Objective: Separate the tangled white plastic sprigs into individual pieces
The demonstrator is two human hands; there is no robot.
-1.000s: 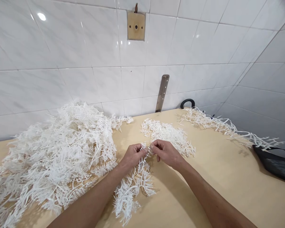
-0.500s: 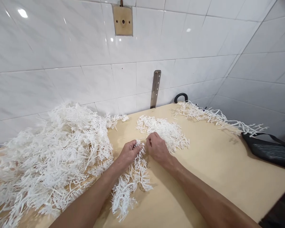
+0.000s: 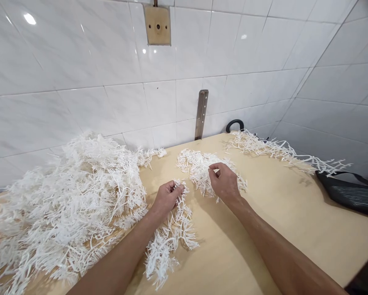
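Note:
My left hand (image 3: 169,196) is closed on one end of a white branching plastic strand (image 3: 184,229), whose many thin twigs trail down onto the table below. Over the edge of a flat heap of small white pieces (image 3: 199,168) is my right hand (image 3: 225,180), thumb and forefinger pressed together. Whatever its fingertips hold, if anything, is too small to make out. A large tangled pile of similar white branching strands (image 3: 76,205) lies to the left of my left hand.
The tan tabletop (image 3: 282,221) runs up to a white tiled wall. Barer white stems (image 3: 272,149) lie at its far right, beside a black curved handle (image 3: 234,123) and a black mesh bag (image 3: 349,194). A metal bracket (image 3: 201,114) is on the wall.
My right hand has moved right, away from the strand in my left hand, to above the heap of small pieces. The left hand has kept its hold and stayed almost still.

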